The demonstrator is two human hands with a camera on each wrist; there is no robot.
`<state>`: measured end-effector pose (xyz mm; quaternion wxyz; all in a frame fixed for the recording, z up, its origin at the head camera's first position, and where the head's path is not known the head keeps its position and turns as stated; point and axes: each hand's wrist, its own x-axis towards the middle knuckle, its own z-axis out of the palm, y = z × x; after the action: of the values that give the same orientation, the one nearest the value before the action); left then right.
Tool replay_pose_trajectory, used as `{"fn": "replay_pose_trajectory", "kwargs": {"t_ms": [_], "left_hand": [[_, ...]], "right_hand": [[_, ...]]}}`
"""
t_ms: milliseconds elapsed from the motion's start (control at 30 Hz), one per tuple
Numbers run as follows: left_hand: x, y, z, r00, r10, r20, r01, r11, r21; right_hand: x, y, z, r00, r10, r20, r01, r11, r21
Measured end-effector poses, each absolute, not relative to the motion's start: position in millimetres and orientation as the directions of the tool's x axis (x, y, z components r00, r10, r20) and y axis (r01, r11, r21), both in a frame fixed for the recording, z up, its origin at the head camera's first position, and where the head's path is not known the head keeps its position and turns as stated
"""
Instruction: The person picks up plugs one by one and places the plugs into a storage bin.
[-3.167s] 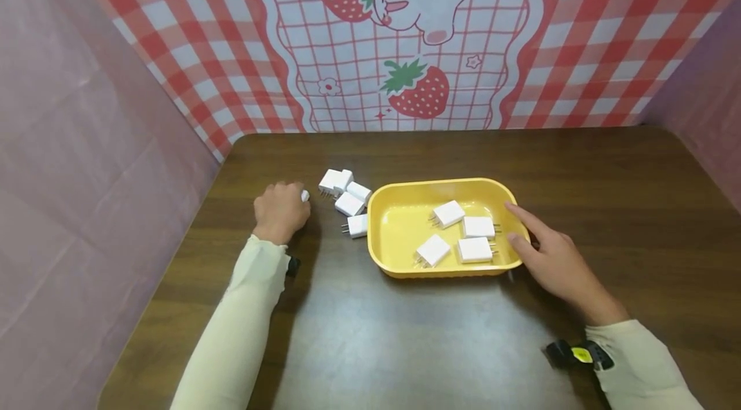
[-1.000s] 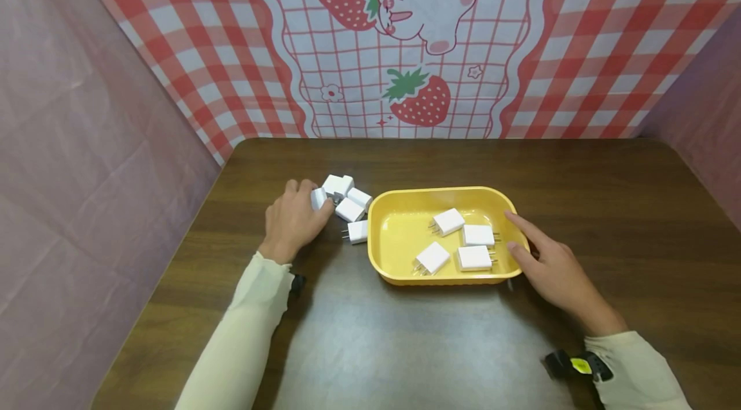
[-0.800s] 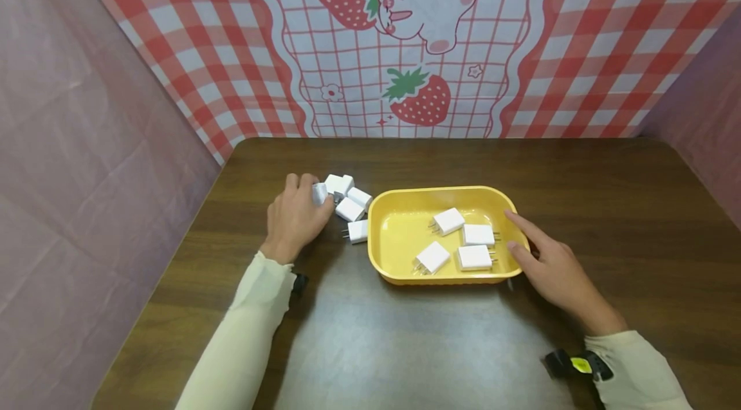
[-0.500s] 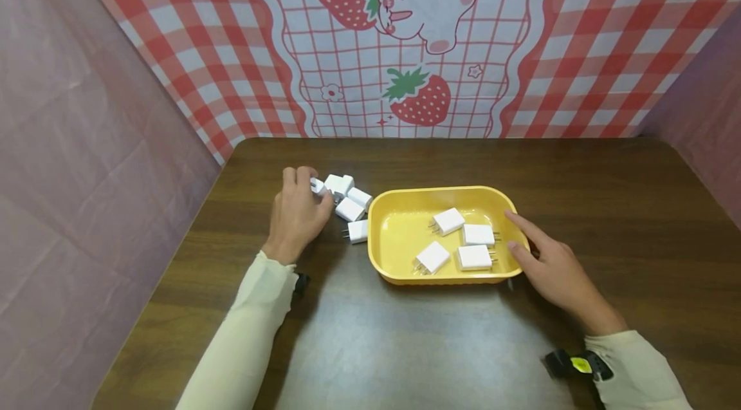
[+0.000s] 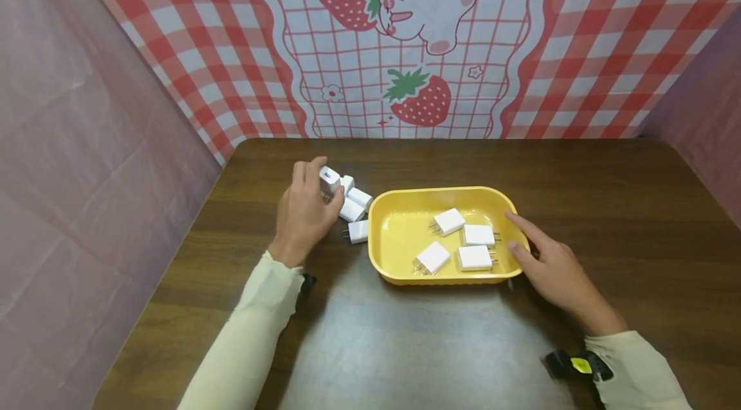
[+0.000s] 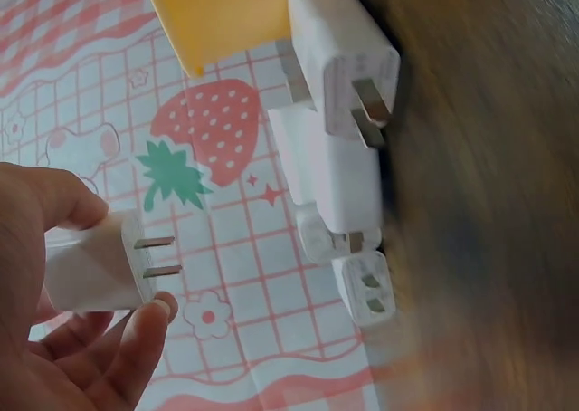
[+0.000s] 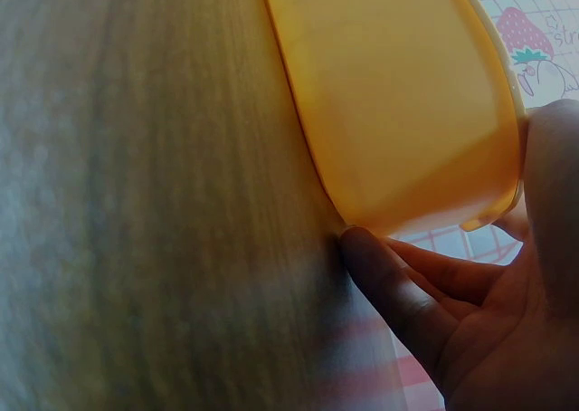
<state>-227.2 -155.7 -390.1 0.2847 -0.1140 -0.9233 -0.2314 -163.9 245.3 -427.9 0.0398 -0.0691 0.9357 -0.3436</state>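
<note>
My left hand [image 5: 305, 217] pinches a white charger plug [image 5: 330, 178] between thumb and fingers, beside and partly over a small pile. In the left wrist view its two metal prongs [image 6: 158, 257] point away from the palm. The pile of white charger plugs [image 5: 352, 209] lies left of a yellow plastic tub [image 5: 399, 278]. One more plug [image 5: 358, 232] lies against the tub's left end. My right hand [image 5: 556, 265] grips the tub's right end; in the right wrist view its fingers [image 7: 398, 293] press the outer wall below the rim.
Inside the tub several white plugs lie towards the right, among them one plug [image 5: 433, 257] near the front wall. The brown wooden table [image 5: 393, 345] meets a red checked strawberry cloth [image 5: 417, 91] at the back. A pink cloth [image 5: 116, 172] hangs at the left.
My left hand, left of the pile earlier, has come rightward and up with the plug, turning it so its socket end shows. The right hand and the tub stay put.
</note>
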Motion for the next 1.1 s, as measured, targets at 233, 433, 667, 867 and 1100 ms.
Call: {"fn": "replay_pose_trajectory", "kwargs": {"t_ms": [233,433,667,867,1100], "left_hand": [[-224.2,-145.9,-383.3,-0.771,0.149,0.619,0.415,0.855,0.312],[-222.4,-133.8,-377.8,-0.735,0.201,0.648,0.467,0.842,0.269],[-218.8,-121.0,-378.3,-0.705,0.247,0.664,0.516,0.821,0.243],[-218.2,-108.2,-377.2,-0.690,0.280,0.667,0.548,0.805,0.228],[-217.0,-93.7,-374.9,-0.675,0.319,0.665,0.565,0.804,0.188]], "right_hand": [[-164.7,245.1,-428.1,-0.987,-0.159,-0.034,-0.099,0.752,-0.652],[-165.2,244.5,-426.7,-0.987,-0.156,-0.042,-0.091,0.751,-0.655],[-164.4,244.5,-427.1,-0.987,-0.153,-0.042,-0.091,0.761,-0.642],[-164.1,243.8,-427.6,-0.987,-0.153,-0.040,-0.092,0.759,-0.644],[-164.7,244.0,-427.4,-0.987,-0.156,-0.043,-0.092,0.755,-0.650]]}}
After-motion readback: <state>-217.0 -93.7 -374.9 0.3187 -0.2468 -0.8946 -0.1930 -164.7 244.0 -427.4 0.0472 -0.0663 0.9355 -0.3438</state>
